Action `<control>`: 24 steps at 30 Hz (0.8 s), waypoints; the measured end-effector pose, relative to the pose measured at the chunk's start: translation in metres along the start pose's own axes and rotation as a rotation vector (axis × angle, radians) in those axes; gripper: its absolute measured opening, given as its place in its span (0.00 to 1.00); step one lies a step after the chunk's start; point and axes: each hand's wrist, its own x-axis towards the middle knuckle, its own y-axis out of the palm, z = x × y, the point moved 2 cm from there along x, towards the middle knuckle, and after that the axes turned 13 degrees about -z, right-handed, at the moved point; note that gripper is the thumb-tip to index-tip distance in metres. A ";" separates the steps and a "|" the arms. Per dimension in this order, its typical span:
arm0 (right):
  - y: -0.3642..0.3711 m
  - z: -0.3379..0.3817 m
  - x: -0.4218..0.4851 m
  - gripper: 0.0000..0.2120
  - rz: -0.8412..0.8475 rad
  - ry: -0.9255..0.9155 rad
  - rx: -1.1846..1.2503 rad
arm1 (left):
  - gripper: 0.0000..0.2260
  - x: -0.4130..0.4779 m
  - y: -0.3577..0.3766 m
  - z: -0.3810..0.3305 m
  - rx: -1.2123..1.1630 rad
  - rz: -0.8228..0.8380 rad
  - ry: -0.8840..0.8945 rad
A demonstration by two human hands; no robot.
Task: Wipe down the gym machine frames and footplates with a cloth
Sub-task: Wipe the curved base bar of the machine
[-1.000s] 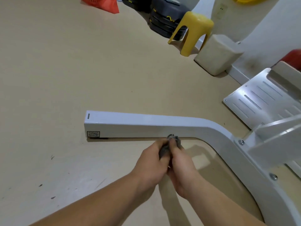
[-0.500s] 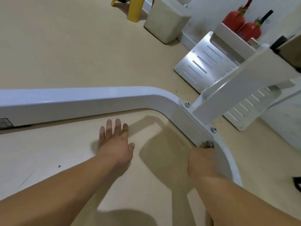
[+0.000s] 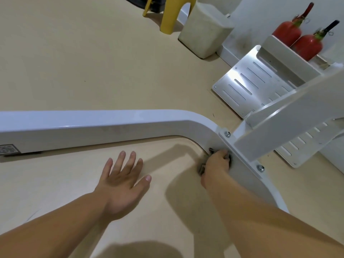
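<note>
Wiping the inner face of the frame [image 3: 93,125] right at its bend, with the right grip [image 3: 216,162] curled tight round a bunched grey cloth [image 3: 202,167] and pressing it against the paint. Bracing meanwhile with the left grip [image 3: 121,183], spread wide and laid flat on the floor [image 3: 74,62] inside the frame's bend, near the frame but not touching it. To do this well, probably best to loosen the wad and press a broader, flatter pad to the frame, covering more paint per pass. Follow the curve in long overlapping strokes along the inner face, then go over the top face of the frame as well. Work carefully round the bolt [image 3: 227,134] on the frame just past the bend, round its twin further along, and down the bracket seam there: likely dust traps. Turn to a clean side of the cloth once soiled. Lean on the left grip for balance when reaching further along. Save the footplate [image 3: 247,84], on the frame's far side, for afterwards.
</note>
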 end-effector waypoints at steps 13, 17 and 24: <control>0.096 0.010 -0.114 0.32 0.217 -0.171 -0.214 | 0.33 -0.001 -0.013 -0.007 -0.031 0.044 -0.006; 0.101 -0.014 -0.123 0.59 0.271 -0.317 -0.343 | 0.28 0.006 -0.012 0.001 -0.044 0.087 0.014; 0.117 -0.057 -0.169 0.53 0.326 -0.396 -0.289 | 0.22 -0.027 -0.042 0.035 -0.371 -0.260 -0.025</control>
